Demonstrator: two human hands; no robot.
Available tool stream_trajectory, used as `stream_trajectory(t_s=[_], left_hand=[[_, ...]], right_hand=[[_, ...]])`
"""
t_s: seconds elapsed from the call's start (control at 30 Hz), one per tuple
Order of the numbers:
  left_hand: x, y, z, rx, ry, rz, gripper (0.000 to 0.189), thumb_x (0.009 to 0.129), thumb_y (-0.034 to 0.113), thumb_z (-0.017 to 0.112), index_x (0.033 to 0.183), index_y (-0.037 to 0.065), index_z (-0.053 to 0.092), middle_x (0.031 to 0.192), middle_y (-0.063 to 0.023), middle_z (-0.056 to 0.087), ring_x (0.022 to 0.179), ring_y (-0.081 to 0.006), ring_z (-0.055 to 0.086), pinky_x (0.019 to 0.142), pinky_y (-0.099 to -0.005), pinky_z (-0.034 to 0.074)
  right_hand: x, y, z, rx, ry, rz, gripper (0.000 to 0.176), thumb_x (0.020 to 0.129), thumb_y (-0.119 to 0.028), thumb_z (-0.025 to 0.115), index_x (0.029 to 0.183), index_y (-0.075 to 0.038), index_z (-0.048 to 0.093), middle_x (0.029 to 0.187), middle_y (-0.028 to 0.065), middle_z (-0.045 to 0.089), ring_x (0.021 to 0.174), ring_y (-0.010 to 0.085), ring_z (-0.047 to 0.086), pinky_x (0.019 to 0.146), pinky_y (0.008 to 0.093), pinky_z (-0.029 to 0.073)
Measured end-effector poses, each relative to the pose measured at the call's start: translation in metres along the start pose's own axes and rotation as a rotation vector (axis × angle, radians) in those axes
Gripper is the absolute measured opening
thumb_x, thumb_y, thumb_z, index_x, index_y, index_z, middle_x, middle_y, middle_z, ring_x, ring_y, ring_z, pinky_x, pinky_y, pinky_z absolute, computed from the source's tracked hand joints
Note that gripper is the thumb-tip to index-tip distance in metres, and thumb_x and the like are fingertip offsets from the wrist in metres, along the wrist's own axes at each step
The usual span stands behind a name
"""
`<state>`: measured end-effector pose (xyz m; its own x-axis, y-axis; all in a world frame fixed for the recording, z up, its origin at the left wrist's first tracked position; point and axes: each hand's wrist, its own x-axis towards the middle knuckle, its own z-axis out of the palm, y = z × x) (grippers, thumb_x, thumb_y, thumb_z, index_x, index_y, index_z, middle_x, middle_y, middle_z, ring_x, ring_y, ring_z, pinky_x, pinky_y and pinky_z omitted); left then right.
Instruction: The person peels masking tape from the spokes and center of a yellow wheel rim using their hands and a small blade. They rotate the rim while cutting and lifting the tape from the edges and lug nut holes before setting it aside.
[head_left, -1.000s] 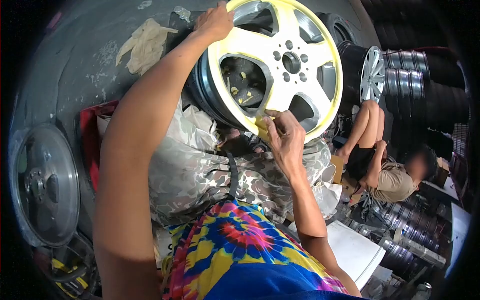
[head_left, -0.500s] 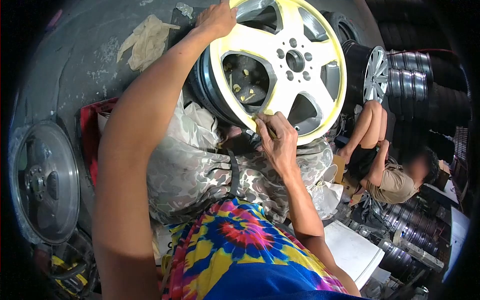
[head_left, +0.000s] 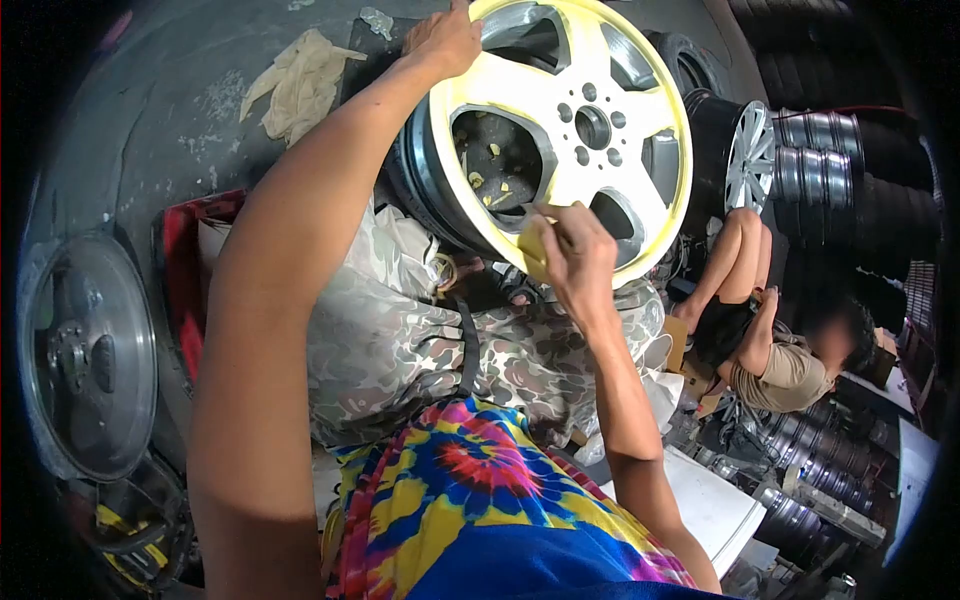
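Yellow-edged, the pale wheel point(head_left: 570, 178) stood just beyond the camouflage cloth point(head_left: 390, 345), gripped at its left side by the left hand point(head_left: 445, 45), while the right hand point(head_left: 580, 255) curled at its near edge, contents indiscernible; light, even pressure seemed advisable.

No legible text, label, brand, number or sign anywhere in view.
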<state>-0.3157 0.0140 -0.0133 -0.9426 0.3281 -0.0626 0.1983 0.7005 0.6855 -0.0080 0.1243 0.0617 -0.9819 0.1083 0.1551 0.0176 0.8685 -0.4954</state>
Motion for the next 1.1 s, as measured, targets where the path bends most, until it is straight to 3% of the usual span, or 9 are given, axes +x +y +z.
stream_trajectory(t_s=[0.07, 0.3, 0.57, 0.67, 0.73, 1.1], left_hand=[[0.0, -0.004, 0.004, -0.011, 0.032, 0.019, 0.043, 0.107, 0.036, 0.053, 0.135, 0.004, 0.052, 0.127, -0.0299, 0.068, 0.122, -0.0495, 0.064, 0.102, -0.0591, 0.05], [0.001, -0.003, 0.002, -0.023, 0.006, 0.013, 0.046, 0.106, 0.035, 0.053, 0.141, 0.004, 0.05, 0.128, -0.0301, 0.068, 0.122, -0.0491, 0.064, 0.103, -0.0581, 0.05], [0.0, 0.0, -0.001, -0.036, 0.013, 0.006, 0.044, 0.105, 0.034, 0.054, 0.138, 0.004, 0.053, 0.127, -0.0299, 0.069, 0.122, -0.0497, 0.064, 0.103, -0.0588, 0.05], [0.0, -0.001, 0.0, -0.015, 0.005, 0.005, 0.044, 0.105, 0.034, 0.054, 0.137, 0.003, 0.053, 0.127, -0.0302, 0.068, 0.122, -0.0499, 0.063, 0.103, -0.0589, 0.05], [0.0, 0.0, 0.001, -0.014, -0.003, 0.006, 0.044, 0.105, 0.034, 0.054, 0.137, 0.003, 0.053, 0.127, -0.0303, 0.068, 0.122, -0.05, 0.063, 0.103, -0.059, 0.05], [0.001, -0.002, 0.001, -0.003, 0.008, 0.006, 0.044, 0.106, 0.036, 0.054, 0.137, 0.004, 0.052, 0.127, -0.032, 0.067, 0.123, -0.0512, 0.062, 0.103, -0.06, 0.049]], right_hand=[[-0.005, -0.012, -0.016, 0.025, 0.058, 0.217, 0.014, 0.097, -0.006, 0.072, 0.108, 0.001, 0.076, 0.087, 0.0159, 0.065, 0.074, 0.0291, 0.067, 0.069, 0.0384, 0.053], [-0.02, -0.008, -0.001, 0.068, -0.003, 0.123, 0.014, 0.097, -0.009, 0.074, 0.106, 0.001, 0.075, 0.091, 0.0168, 0.069, 0.072, 0.0344, 0.068, 0.067, 0.0401, 0.054], [-0.018, -0.005, -0.01, -0.099, -0.005, 0.094, 0.016, 0.095, -0.008, 0.073, 0.11, -0.001, 0.074, 0.093, 0.0173, 0.064, 0.074, 0.0386, 0.067, 0.067, 0.0436, 0.054], [-0.022, -0.014, -0.007, -0.052, -0.037, 0.117, 0.016, 0.097, -0.006, 0.07, 0.111, -0.001, 0.073, 0.093, 0.0178, 0.062, 0.076, 0.0384, 0.067, 0.069, 0.0446, 0.054], [-0.021, -0.023, 0.0, 0.134, 0.029, 0.243, 0.015, 0.098, -0.006, 0.069, 0.11, 0.001, 0.073, 0.092, 0.0181, 0.062, 0.076, 0.0377, 0.067, 0.069, 0.045, 0.053], [-0.016, -0.028, 0.018, 0.062, 0.015, 0.25, 0.011, 0.096, -0.006, 0.069, 0.105, 0.001, 0.071, 0.092, 0.0202, 0.06, 0.075, 0.0424, 0.065, 0.068, 0.0478, 0.051]])
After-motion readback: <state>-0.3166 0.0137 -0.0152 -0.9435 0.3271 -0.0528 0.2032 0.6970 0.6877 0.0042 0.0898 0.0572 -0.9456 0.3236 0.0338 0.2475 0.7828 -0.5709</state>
